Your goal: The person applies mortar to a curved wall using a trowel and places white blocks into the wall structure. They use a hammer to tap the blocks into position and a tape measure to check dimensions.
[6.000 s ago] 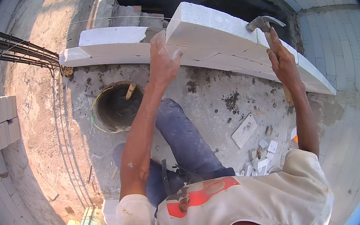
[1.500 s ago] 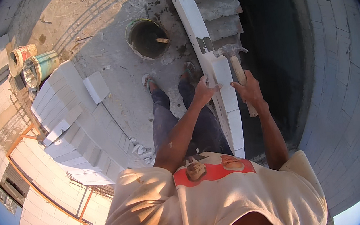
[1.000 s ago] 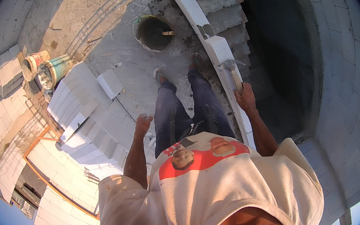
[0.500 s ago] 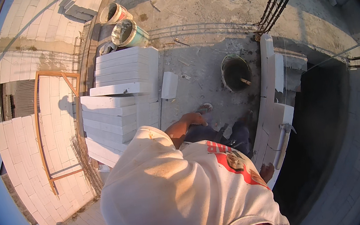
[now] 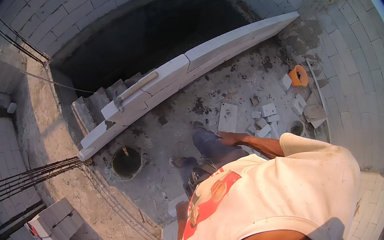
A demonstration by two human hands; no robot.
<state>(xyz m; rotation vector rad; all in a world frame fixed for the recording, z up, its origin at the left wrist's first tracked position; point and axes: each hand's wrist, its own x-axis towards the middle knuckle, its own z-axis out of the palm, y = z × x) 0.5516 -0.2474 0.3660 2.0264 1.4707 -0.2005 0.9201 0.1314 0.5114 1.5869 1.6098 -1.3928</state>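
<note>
My right hand (image 5: 228,138) hangs beside my thigh, near a flat white slab (image 5: 228,117) on the floor. Its fingers look loosely stretched and nothing shows in them. At my left side the forearm (image 5: 181,215) reaches down past my shirt; the fingers of that hand are hidden or too dark to make out. A white block (image 5: 177,205) lies next to it. Ahead of me runs a low wall of white blocks (image 5: 221,49). On top of it rests a hammer (image 5: 137,87), out of reach of both hands.
A mortar bucket (image 5: 127,162) with a stick in it stands ahead on the left. Block offcuts (image 5: 264,120) and an orange bucket (image 5: 298,76) are to the right. Beyond the low wall is a deep dark opening (image 5: 152,29). Rebar (image 5: 31,180) juts out at the left.
My view has swung round to the right, so the low wall now lies across ahead of me. My right hand has left the wall and hangs by my thigh. The hammer still lies on the wall.
</note>
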